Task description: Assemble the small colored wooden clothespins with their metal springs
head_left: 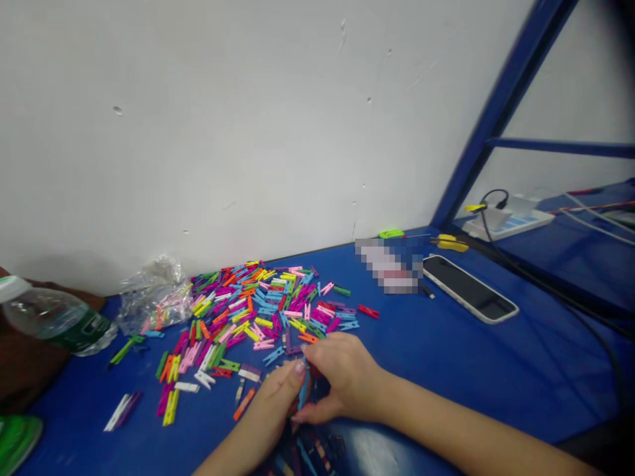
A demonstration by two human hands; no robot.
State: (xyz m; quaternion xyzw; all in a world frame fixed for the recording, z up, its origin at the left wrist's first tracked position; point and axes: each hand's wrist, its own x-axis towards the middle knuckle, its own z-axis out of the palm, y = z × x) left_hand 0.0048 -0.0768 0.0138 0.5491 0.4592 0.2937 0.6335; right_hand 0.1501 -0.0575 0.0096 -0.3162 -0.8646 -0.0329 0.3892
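Observation:
A light blue clothespin [302, 390] stands between my two hands, near the front of the blue table. My left hand [278, 403] is closed on it with the thumb laid along its upper part. From the other side, my right hand [342, 380] pinches the same clothespin between thumb and fingers. Just beyond the hands spreads a large pile of small colourful clothespins [238, 311]. Several darker pieces [312, 453], partly hidden and blurred, lie beneath my hands at the bottom edge.
At left are a plastic bottle [59, 317], a clear plastic bag [153, 291] with clothespins inside, and a green object [20, 439]. A phone [471, 289] lies at right near a cable. Behind the blue frame post [486, 119] sits a power strip [510, 221]. A white wall [248, 132] bounds the back.

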